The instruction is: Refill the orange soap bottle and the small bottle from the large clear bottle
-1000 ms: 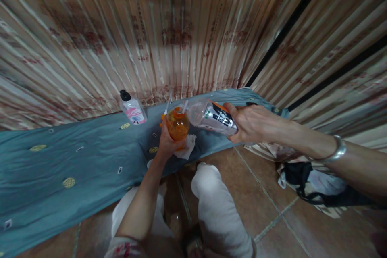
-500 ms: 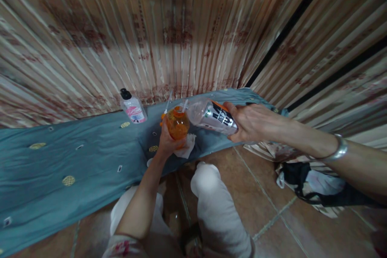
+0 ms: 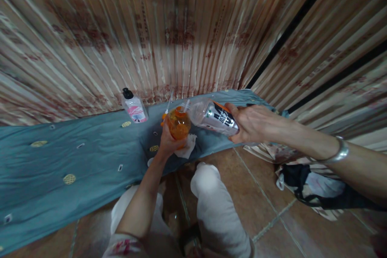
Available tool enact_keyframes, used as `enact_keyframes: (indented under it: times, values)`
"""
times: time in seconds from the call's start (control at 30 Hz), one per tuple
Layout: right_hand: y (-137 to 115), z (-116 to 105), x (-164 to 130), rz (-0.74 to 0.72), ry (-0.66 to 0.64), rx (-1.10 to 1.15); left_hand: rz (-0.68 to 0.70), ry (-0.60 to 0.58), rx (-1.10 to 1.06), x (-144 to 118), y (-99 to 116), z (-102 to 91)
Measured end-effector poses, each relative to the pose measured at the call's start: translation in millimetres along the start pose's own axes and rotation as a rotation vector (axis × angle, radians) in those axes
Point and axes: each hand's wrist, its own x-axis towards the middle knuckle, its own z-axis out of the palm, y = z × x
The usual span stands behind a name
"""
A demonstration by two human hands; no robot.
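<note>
My left hand [image 3: 168, 142] is closed around a see-through orange bottle [image 3: 180, 128], which is upright and open at the top. Beside it, by my left fingers, is an orange-and-white piece [image 3: 165, 117] with a thin clear tube rising from it; I cannot tell whether the hand also holds it. My right hand [image 3: 246, 123] grips the base end of a clear plastic drink bottle [image 3: 219, 118] with a black, white and orange label. This bottle is tilted, its neck at the mouth of the orange bottle. Any liquid passing between them is too faint to make out.
A clear bottle with a pink label and black cap [image 3: 134, 107] stands at the back of the cloth-covered bench [image 3: 99, 149]. White tissue [image 3: 188, 147] lies beneath the orange bottle. A pleated curtain [image 3: 181, 40] hangs behind; a dark bag [image 3: 320, 187] sits on the tiled floor.
Almost nothing differs. The view has shifted very slightly; both hands keep their grip and the two bottles stay mouth to mouth.
</note>
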Motion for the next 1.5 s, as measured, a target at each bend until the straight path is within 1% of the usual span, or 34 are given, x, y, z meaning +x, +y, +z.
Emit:
enact_keyframes:
  times: [0.23, 0.53, 0.77, 0.9, 1.03, 1.13, 1.27, 1.33, 1.5]
  values:
    - [-1.6, -0.6, -0.4, 0.007, -0.004, -0.016, 0.030, -0.004, -0.013, 1.0, 1.1, 0.9]
    - [0.4, 2.3, 2.7, 0.029, 0.017, -0.009, -0.006, -0.020, -0.013, 0.3, 0.0, -0.2]
    - [4.6, 6.0, 5.6, 0.012, 0.026, 0.001, -0.035, 0.009, 0.019, 0.0, 2.7, 0.5]
    - [3.3, 4.6, 5.1, 0.019, 0.023, 0.005, -0.012, -0.001, -0.017, 0.7, 3.4, 1.2]
    - [3.8, 4.0, 4.6, -0.002, 0.033, 0.006, 0.016, -0.009, -0.025, 1.3, 2.4, 1.2]
    - [4.0, 4.1, 4.7, -0.007, 0.040, -0.003, 0.003, -0.032, -0.046, 1.4, -1.4, 0.9]
    - [1.6, 1.6, 3.9, 0.017, 0.009, 0.003, -0.002, -0.038, -0.045, 1.5, -5.9, 0.6]
    - [0.1, -0.3, 2.7, 0.024, -0.009, 0.000, 0.003, -0.040, -0.041, 1.4, -6.3, 0.3]
    - [-0.5, -2.8, 0.0, 0.009, 0.001, -0.015, -0.012, -0.037, -0.067, 1.6, -4.9, 0.2]
